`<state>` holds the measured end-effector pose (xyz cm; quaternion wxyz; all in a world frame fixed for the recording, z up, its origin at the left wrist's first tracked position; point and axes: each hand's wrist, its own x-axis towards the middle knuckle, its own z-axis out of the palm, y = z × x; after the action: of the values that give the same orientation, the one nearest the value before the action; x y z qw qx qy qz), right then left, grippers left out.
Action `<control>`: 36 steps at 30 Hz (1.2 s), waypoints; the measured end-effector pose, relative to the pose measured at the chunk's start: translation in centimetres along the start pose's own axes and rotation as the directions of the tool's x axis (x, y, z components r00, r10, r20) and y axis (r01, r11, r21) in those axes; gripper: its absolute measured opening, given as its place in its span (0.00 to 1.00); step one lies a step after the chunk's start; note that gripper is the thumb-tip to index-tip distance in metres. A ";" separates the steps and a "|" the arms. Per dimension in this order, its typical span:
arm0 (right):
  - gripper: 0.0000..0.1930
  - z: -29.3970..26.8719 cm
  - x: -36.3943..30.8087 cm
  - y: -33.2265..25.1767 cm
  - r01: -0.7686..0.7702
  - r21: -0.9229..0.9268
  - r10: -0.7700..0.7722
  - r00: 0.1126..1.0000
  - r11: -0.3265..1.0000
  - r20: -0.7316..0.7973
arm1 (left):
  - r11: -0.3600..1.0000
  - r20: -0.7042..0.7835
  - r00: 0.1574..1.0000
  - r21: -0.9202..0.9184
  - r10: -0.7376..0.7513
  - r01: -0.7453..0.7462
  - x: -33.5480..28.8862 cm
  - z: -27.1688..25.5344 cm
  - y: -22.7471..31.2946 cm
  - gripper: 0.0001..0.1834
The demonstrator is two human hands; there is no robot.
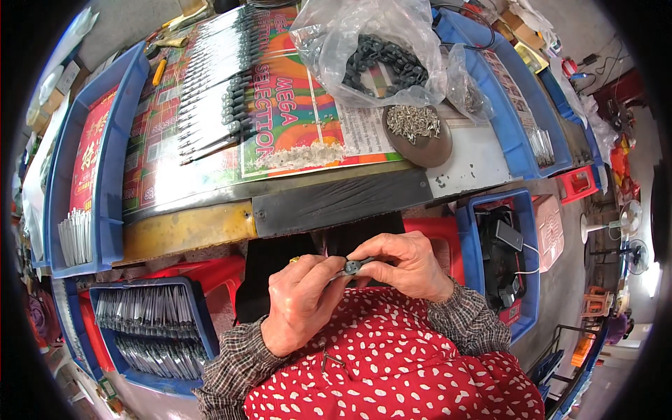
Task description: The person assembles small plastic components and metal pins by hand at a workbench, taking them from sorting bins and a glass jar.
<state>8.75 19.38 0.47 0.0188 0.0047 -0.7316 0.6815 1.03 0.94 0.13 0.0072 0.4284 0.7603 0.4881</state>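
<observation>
Above my lap, my left hand (301,302) and my right hand (404,264) meet at a small black plastic part (352,267). Fingers and thumbs of both hands pinch it, the left from one side and the right from the other. A thin metal edge shows by the left fingertips, but most of it is hidden. My red apron (392,350) with white spots lies below, and small metal pieces (334,360) rest on it. On the table ahead, metal rods with black ends (217,91) lie side by side in a long row.
The table's front edge (336,203) runs just beyond my hands. On it are a dish of small metal fasteners (413,124) and a plastic bag of black parts (383,66). Blue bins (199,315) flank me, the left one full of rods. Red stools (439,234) stand under the table.
</observation>
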 end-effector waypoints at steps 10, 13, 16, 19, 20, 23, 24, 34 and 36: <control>0.09 -0.1 -0.1 0.4 0.011 -0.010 -0.011 1.000 1.000 0.005 | 1.000 -0.014 1.000 0.028 0.012 -0.012 -0.3 0.4 -0.2 0.15; 0.09 -0.1 -0.2 0.5 -0.010 0.011 0.010 1.000 1.000 -0.001 | 0.998 -0.009 0.999 0.043 0.051 -0.051 -0.1 0.4 -0.2 0.16; 0.09 -0.1 -0.2 0.5 0.004 0.000 -0.004 1.000 1.000 -0.006 | 0.997 -0.012 0.999 0.062 0.049 -0.048 -0.1 0.5 -0.1 0.16; 0.09 -0.1 -0.2 0.7 0.016 -0.035 -0.016 1.000 0.999 -0.002 | 0.996 -0.017 0.998 0.062 0.058 -0.057 -0.1 0.6 -0.3 0.16; 0.10 0.0 -0.2 0.8 0.029 -0.043 -0.030 0.999 0.999 -0.014 | 0.996 -0.015 0.998 0.062 0.057 -0.056 -0.2 0.6 -0.3 0.16; 0.10 0.3 -0.3 1.0 0.020 -0.031 -0.022 0.999 0.999 -0.044 | 0.997 -0.024 0.999 0.065 0.031 -0.029 -0.3 0.6 -0.5 0.16; 0.10 0.4 -0.4 1.0 0.001 -0.012 -0.001 0.998 1.000 -0.061 | 0.997 -0.028 0.999 0.069 0.037 -0.035 -0.3 0.6 -0.5 0.16; 0.10 0.1 -0.4 1.2 0.017 -0.046 -0.020 0.999 0.999 -0.048 | 0.994 -0.027 0.997 0.079 0.075 -0.072 -0.3 0.9 -0.7 0.17; 0.10 -0.1 -0.3 1.3 0.043 -0.074 -0.045 0.999 0.996 -0.031 | 0.994 -0.037 0.996 0.078 0.081 -0.078 -0.3 1.0 -0.7 0.17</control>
<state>9.02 19.62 -0.84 0.0458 0.0091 -0.7556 0.6534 1.18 1.41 -1.07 -0.0437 0.4485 0.7608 0.4671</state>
